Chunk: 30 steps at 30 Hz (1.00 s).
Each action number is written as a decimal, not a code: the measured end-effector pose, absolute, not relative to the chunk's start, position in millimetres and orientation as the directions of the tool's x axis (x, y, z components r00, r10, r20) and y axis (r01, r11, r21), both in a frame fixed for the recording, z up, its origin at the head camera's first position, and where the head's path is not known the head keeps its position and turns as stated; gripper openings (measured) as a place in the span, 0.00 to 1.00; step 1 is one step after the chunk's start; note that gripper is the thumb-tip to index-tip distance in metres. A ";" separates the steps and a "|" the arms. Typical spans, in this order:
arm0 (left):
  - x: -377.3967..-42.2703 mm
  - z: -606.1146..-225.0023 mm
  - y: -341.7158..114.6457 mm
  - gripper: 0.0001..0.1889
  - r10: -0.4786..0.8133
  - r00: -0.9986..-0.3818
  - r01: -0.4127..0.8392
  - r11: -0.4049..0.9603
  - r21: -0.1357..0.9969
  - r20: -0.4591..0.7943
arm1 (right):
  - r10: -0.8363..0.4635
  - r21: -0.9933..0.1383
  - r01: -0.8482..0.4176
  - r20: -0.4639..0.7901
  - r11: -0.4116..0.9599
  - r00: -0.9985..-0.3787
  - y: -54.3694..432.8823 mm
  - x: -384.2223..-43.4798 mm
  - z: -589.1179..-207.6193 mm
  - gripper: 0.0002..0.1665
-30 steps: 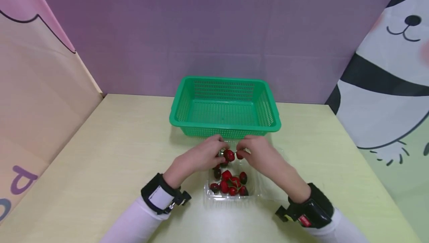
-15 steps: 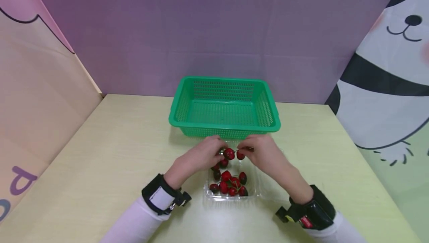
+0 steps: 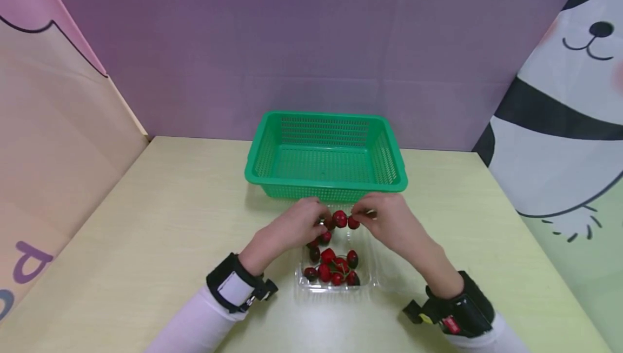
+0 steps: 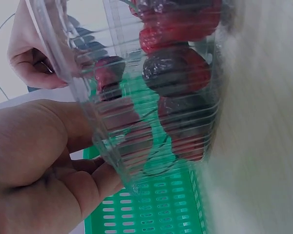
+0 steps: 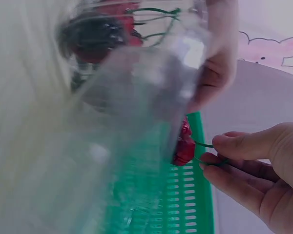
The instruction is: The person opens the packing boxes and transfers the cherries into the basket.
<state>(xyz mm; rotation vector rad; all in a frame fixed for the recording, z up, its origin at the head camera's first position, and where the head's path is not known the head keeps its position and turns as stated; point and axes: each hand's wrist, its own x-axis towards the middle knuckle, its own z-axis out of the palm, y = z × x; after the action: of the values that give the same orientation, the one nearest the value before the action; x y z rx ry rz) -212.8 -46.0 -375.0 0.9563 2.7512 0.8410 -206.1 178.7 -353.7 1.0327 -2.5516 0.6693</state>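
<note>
My right hand [image 3: 386, 220] pinches green stems [image 5: 204, 145] between thumb and fingers. Two red cherries [image 3: 340, 219] hang from them over the far part of an open clear plastic box [image 3: 336, 288]. In the right wrist view the hanging fruit [image 5: 184, 148] shows beyond the box wall. My left hand [image 3: 297, 223] reaches over the box's far left corner. Its thumb and fingers close on either side of a dark red cherry [image 4: 134, 146], seen through the ribbed wall in the left wrist view. More cherries [image 3: 336, 269] lie in the near half and along the left side.
Just behind the box stands a green plastic basket [image 3: 323, 184] with slotted walls. A transparent lid [image 3: 394, 274] lies out to the box's right on the pale wooden table [image 3: 194, 196]. A purple backdrop [image 3: 311, 50] rises behind the table's far edge.
My right hand has shifted slightly right and away, drawing the two stemmed cherries from beside the left fingers. The left hand stays almost in place.
</note>
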 end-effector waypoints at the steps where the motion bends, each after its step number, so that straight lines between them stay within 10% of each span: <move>1: -212.6 -375.0 -45.9 0.07 0.601 -0.796 0.540 0.648 0.537 0.076 | -0.568 -0.308 -0.712 0.442 0.631 -0.694 179.7 -205.5 -352.2 0.09; 30: -211.6 -378.9 -40.8 0.04 0.658 -0.743 0.611 0.596 0.522 0.118 | -0.339 -0.324 -0.679 0.678 0.659 -0.652 199.7 -203.4 -322.9 0.10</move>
<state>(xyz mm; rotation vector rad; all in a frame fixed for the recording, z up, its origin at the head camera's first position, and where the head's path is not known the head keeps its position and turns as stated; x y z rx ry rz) -211.6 -40.8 -378.9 1.0872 2.7280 0.8408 -203.4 199.7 -322.9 0.7861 -2.2944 0.7688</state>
